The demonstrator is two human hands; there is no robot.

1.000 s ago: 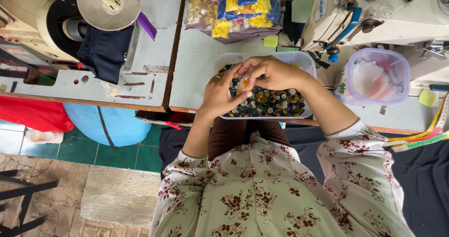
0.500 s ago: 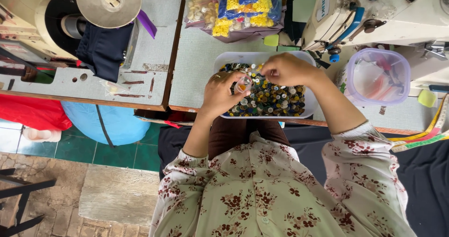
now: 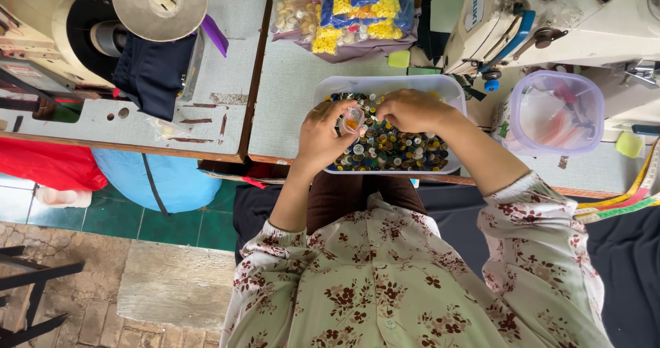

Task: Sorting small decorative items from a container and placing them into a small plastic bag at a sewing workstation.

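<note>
The left hand holds a small clear container between thumb and fingers, so its grip is closed on this container. Something orange shows inside it, but it is too small to tell what. The container is held just above the white tray, over the left part of the tray, and its opening seems to point toward the right hand, though I cannot be sure of the tilt.

The right hand is just beside the container, on its right side, with the fingertips bent together toward the container's mouth. The grip of this hand looks closed in a pinch, but the pictures do not show whether a button is between the fingertips. Both hands almost touch each other above the tray.

The tray is full of mixed buttons in dark, green, yellow and white colours. It lies at the near edge of the grey counter, directly under the two hands. So the buttons lie straight below the right hand, and this hand is nearer to them than the left one.

Beyond the tray are bags of sorted buttons, yellow and blue. At the right stands a clear round tub with a purple rim, beside a sewing machine.
</note>
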